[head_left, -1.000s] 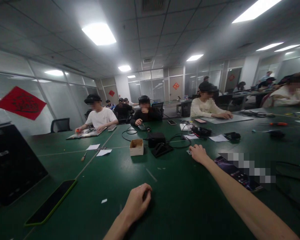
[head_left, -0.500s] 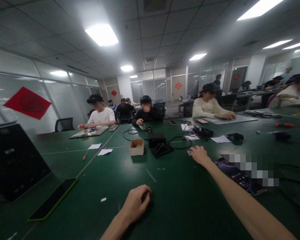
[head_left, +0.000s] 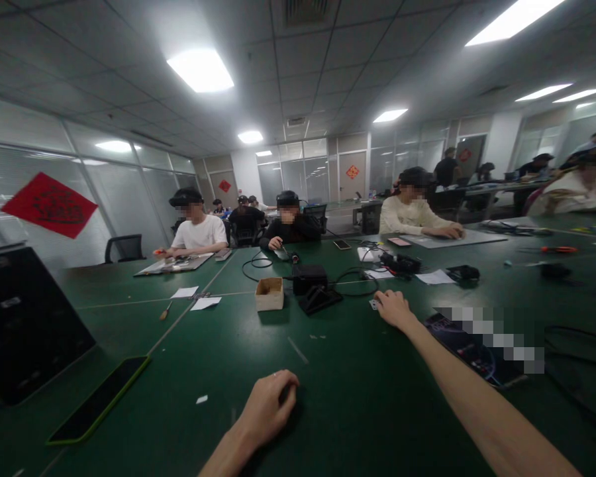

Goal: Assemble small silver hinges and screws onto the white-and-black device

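My left hand rests on the green table near its front. Its fingers are curled, the thumb meets the forefinger, and nothing shows in the gap. My right arm reaches forward across the table. At its end my right hand grips a small pale flat piece with dark spots; my fingers hide most of it. Left of that hand stand a black boxy device with a cable and a black wedge-shaped stand. A small open cardboard box sits beside them.
A green-edged phone lies front left, near a black panel. A dark printed sheet lies by my right forearm. Farther off are a brush, paper slips and cables. Co-workers sit along the far side.
The whole view shifts slightly left. Both my hands keep nearly the same pose and place on the table. A person standing in the far right background has moved.
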Tool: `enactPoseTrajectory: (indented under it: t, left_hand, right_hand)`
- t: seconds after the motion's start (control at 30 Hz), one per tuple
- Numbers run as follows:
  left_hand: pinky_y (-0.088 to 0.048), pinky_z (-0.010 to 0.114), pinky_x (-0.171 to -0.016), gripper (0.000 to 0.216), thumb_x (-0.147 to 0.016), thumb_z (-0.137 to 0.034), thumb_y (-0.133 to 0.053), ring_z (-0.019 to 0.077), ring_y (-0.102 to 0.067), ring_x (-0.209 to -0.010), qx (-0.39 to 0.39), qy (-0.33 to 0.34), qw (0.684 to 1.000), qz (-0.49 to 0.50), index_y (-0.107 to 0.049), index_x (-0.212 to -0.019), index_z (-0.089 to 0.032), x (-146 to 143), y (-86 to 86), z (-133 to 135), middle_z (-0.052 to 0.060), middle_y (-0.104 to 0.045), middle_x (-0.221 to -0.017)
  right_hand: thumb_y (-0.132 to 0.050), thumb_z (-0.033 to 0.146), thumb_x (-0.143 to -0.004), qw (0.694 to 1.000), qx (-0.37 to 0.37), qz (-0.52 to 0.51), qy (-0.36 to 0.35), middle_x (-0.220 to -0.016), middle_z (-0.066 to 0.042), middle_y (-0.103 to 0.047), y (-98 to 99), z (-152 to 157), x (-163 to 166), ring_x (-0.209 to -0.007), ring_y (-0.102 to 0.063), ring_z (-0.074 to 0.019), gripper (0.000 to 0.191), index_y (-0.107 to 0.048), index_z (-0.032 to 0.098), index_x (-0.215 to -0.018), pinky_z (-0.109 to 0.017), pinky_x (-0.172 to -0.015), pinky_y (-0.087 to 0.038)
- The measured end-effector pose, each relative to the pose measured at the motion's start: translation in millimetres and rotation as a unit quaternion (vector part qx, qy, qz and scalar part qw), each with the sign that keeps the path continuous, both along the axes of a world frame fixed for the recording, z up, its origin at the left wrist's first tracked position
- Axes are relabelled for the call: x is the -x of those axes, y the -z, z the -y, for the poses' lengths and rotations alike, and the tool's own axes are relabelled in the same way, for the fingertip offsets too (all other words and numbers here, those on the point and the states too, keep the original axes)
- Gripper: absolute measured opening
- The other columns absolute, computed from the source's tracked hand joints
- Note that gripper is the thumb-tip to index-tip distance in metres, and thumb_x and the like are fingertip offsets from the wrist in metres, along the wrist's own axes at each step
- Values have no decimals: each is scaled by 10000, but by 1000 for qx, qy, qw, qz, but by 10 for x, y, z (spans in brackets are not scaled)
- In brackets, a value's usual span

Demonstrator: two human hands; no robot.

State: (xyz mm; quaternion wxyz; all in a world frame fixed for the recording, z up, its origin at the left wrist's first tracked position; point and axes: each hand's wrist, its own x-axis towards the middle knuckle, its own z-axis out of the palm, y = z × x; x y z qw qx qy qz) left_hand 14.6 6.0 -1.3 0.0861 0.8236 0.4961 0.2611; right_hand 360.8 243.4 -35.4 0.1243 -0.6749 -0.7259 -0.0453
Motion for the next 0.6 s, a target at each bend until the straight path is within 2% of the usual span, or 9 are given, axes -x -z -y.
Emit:
enactPoseTrajectory:
  t: [0.3, 0.43, 0.6]
  left_hand:
    - [-451, 237, -675, 192, -864, -185, -401, 136, -575, -673, 16, -3, 1000, -2, -592, -884, -184, -8, -46, 28, 23, -636, -786]
    - [-447, 242, -685, 190, -869, -185, -401, 138, -575, -687, 19, -2, 1000, -2, -590, -882, -180, -4, -41, 27, 26, -637, -799]
    - [-441, 244, -688, 194, -871, -186, -398, 136, -568, -694, 28, -5, 1000, -5, -590, -899, -180, 6, -18, 15, 24, -635, -807]
  right_hand:
    - [-329, 299, -938, 1000, 10, -10, -7, -1144, -127, -520, -22, 8, -6, -1050, -434, -295, 312, -583, 227, -1104, -414, -824, -377]
    - [-387, 285, -914, 1000, 6, -22, -8, -1139, -118, -523, -21, 11, -14, -1051, -440, -286, 270, -549, 227, -1123, -406, -830, -380]
    - [-359, 300, -926, 1000, 20, -24, -6, -1149, -119, -525, -25, 6, -18, -1072, -433, -297, 301, -599, 231, -1094, -416, -843, -385]
